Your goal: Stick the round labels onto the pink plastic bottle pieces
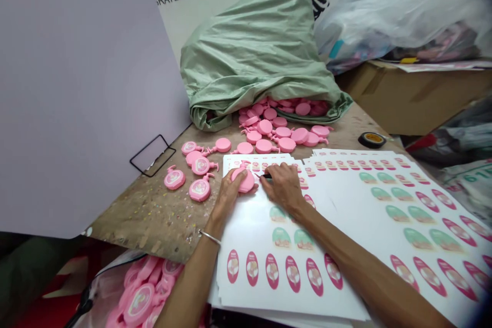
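Observation:
My left hand (229, 188) is closed on a pink pump-bottle-shaped plastic piece (245, 181), its plain round face turned up. In my right hand (285, 183) is a thin black pointed tool (266, 176); its exact kind is too small to make out. The tip lies close to the right side of the pink piece, over a stack of sticker sheets (246, 225). Oval pink-edged and green dome-shaped stickers are printed on the sheets. Several pink pieces with picture labels (200, 189) lie left of my left hand.
Plain pink pieces (264, 127) spill from a green sack (253, 56) at the back. Labelled pieces fill a bag (138, 305) below the table's front edge. A black tape roll (371, 139) and a second sticker-sheet stack (346, 200) are right. A pale panel (77, 87) borders the left.

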Motion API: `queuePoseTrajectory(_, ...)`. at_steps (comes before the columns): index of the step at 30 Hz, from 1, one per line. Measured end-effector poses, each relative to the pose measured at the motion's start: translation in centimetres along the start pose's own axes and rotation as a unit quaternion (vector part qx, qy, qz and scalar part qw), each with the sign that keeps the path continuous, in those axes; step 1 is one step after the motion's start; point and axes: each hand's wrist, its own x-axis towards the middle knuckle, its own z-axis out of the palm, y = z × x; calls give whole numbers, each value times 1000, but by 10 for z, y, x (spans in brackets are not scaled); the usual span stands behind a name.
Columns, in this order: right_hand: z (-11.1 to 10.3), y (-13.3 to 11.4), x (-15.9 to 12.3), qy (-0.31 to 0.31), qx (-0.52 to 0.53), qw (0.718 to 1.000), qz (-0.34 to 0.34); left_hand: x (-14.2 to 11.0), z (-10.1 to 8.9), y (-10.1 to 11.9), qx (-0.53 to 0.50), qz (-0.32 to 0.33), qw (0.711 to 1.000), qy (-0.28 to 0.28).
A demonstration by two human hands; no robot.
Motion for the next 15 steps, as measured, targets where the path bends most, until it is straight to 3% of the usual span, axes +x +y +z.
queuePoseTrajectory(8, -3, 0, -1, 12, -22, 1000, 8, -2, -1, -2, -18, 12, 1000, -3)
queuePoseTrajectory(15, -2, -1, 1, 28, 58, 998, 1, -1, -1, 1, -41, 26, 999, 7)
